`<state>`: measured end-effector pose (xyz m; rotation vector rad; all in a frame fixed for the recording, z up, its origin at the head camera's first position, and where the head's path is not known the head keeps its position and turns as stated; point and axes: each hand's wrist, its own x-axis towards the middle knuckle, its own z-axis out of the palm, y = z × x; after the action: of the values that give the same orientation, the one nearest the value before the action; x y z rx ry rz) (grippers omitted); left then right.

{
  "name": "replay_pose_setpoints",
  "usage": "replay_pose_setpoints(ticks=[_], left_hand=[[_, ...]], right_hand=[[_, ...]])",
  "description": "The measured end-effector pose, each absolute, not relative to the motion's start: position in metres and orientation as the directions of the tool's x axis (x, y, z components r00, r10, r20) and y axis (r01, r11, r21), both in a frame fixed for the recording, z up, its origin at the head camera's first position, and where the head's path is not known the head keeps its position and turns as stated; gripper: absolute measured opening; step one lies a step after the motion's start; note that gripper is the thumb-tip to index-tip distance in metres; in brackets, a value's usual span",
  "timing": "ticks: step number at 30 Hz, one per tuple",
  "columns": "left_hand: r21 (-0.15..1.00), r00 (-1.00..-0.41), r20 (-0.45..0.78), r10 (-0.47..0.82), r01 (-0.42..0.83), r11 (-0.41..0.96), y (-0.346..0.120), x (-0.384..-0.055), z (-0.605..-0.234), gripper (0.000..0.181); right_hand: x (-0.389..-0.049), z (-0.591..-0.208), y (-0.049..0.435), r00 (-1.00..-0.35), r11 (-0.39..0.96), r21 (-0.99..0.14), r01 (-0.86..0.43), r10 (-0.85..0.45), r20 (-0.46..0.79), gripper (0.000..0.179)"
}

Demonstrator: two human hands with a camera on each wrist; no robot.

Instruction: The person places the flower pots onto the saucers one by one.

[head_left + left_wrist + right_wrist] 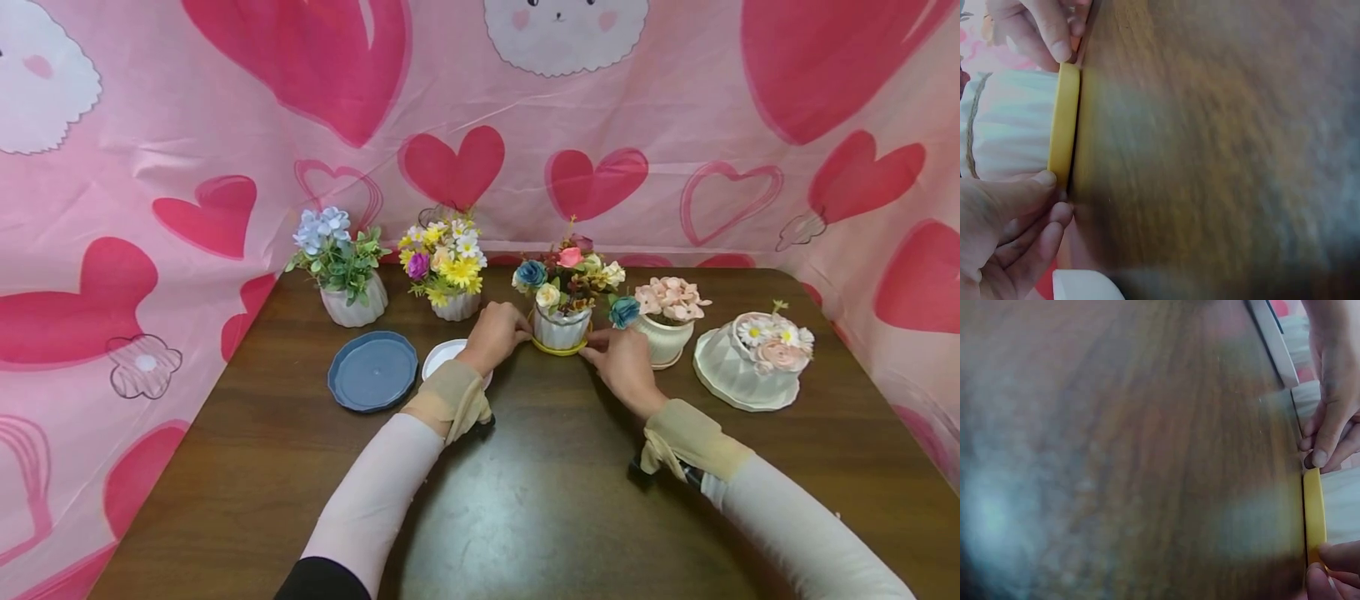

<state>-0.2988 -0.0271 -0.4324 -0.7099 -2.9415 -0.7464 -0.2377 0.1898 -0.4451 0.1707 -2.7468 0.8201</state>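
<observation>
A white ribbed flowerpot (561,331) with twine round it stands on a yellow saucer (558,351) near the back of the table. Blue, pink and cream artificial flowers (570,275) fill it. My left hand (498,335) pinches the saucer's left edge, its thumb on the rim in the left wrist view. On the opposite side my right hand (624,367) pinches the saucer's right edge between thumb and fingers. The yellow rim (1065,125) lies close over the wood. Behind my left forearm, a white saucer (442,357) is partly hidden.
A blue saucer (372,372) lies at left, below a pot of blue flowers (354,302). A pot of yellow and white flowers (456,305) stands left of my hands. At right are a cream pot (666,340) and a white pot (750,367) on a saucer.
</observation>
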Motion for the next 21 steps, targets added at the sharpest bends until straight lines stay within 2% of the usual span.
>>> replay_pose_setpoints(ticks=[10,16,21], left_hand=[[0.419,-0.879,0.155,0.452,0.473,0.775,-0.029,-0.295,-0.429,0.010],[0.482,-0.869,0.178,0.462,0.487,0.729,-0.046,-0.284,-0.415,0.014],[0.523,-0.853,0.145,0.502,0.497,0.692,-0.064,-0.270,-0.403,0.018]], right_hand=[[-0.239,-0.444,0.189,-0.965,0.826,-0.536,-0.176,-0.037,0.260,0.024],[-0.232,-0.443,0.189,-0.966,0.820,-0.536,-0.202,-0.077,0.246,0.018],[-0.221,-0.439,0.183,-0.960,0.801,-0.541,-0.256,-0.148,0.236,0.015]])
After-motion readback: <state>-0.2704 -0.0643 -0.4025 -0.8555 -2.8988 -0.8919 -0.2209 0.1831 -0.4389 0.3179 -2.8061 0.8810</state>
